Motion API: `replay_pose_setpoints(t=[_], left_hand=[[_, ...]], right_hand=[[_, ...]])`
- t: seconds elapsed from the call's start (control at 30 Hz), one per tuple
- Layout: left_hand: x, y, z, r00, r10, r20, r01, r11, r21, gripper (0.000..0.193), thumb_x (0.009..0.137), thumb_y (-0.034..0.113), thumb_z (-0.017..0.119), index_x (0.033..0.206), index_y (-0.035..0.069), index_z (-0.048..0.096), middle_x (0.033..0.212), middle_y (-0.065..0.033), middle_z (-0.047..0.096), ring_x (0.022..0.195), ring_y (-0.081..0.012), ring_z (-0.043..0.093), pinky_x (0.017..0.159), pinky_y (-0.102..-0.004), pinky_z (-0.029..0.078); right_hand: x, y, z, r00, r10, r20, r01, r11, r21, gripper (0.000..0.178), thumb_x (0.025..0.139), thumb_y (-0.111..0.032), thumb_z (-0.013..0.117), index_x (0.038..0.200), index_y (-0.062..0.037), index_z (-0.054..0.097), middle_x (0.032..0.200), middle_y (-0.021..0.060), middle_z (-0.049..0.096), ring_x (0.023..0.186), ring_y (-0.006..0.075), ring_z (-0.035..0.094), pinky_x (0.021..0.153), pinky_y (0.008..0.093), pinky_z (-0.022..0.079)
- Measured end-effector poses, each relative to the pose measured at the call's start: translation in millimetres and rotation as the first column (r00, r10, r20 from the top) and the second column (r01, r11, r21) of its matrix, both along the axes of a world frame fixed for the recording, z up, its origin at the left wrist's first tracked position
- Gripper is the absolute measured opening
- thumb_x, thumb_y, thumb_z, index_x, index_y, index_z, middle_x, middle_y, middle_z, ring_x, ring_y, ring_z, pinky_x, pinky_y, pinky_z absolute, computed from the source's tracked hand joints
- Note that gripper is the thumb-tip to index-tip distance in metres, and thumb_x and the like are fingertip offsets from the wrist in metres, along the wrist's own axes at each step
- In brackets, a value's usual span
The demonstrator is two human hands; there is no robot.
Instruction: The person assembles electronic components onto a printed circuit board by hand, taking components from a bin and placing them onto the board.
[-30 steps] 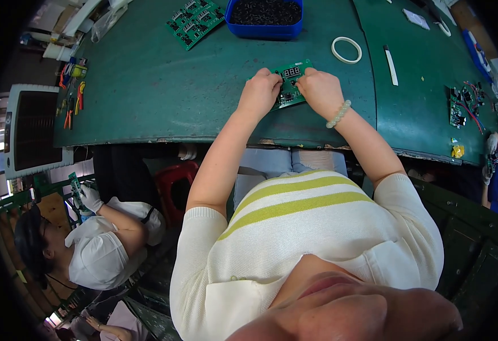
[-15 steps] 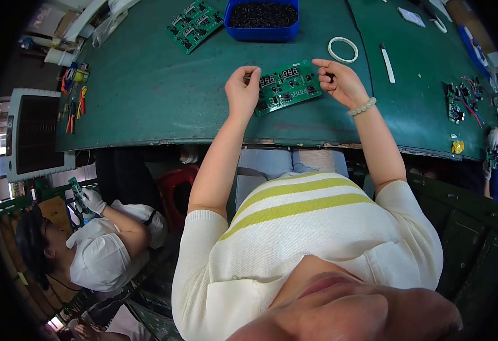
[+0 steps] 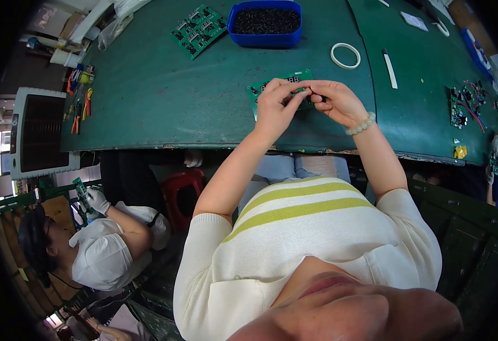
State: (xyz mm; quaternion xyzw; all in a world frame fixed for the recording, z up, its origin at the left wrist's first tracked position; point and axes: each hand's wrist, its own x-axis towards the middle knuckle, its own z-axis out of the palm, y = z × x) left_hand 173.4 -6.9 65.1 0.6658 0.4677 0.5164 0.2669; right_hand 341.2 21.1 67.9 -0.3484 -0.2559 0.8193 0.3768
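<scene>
Both hands meet over the green circuit board that lies flat on the green tabletop, near its front edge and straight ahead of me. My left hand is curled, thumb and forefinger pinched on something small and dark at the board's right part; what it is I cannot make out. My right hand is half closed too, fingertips brought in against the left ones, so the two hands work the same spot, touching.

To do this well, I judge the board should stay flat and pinned under my left fingers while the right ones guide the small piece straight down, not at a slant. Pressing should be light until it seats, since a tilted part could bend its legs.

Beyond the board stands a blue tray filled with small dark parts, and left of it lies a panel of green boards. A white tape ring and a white strip lie to the right, well apart from my hands. Another wired board lies at the far right.
</scene>
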Motion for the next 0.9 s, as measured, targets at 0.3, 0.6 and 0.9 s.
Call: replay_pose_setpoints(t=[0.3,0.6,0.9], left_hand=[[2,-2,3,0.988,-0.153,0.014,0.154,0.975,-0.163,0.015,0.072,0.008,0.070,0.086,0.005,0.067,0.078,-0.0030,0.058,0.062,-0.0075,0.050,0.054,-0.0199,0.042],[-23,26,0,0.926,-0.034,0.376,0.185,0.909,-0.373,0.012,0.082,0.002,0.058,0.094,0.000,0.061,0.078,-0.0029,0.059,0.068,-0.0086,0.056,0.054,-0.0201,0.046],[-16,42,-16,0.876,-0.148,-0.458,0.121,0.989,-0.088,0.014,0.074,0.003,0.061,0.087,0.003,0.065,0.077,-0.0100,0.059,0.069,-0.0209,0.058,0.061,-0.0308,0.047]], right_hand=[[6,-12,-16,0.995,0.095,-0.015,-0.096,0.994,-0.050,0.017,0.087,-0.019,0.059,0.079,-0.0038,0.056,0.069,-0.0016,0.048,0.053,0.0018,0.036,0.041,0.0152,0.027],[10,4,-16,0.997,-0.077,0.012,0.076,0.994,0.083,0.025,0.091,-0.018,0.052,0.102,0.0033,0.056,0.068,-0.0042,0.041,0.054,0.0023,0.033,0.044,0.0145,0.025],[35,25,-44,0.939,-0.112,-0.325,0.136,0.989,0.054,0.026,0.090,-0.005,0.048,0.113,0.0056,0.049,0.081,0.0017,0.048,0.063,0.0050,0.037,0.047,0.0151,0.031]])
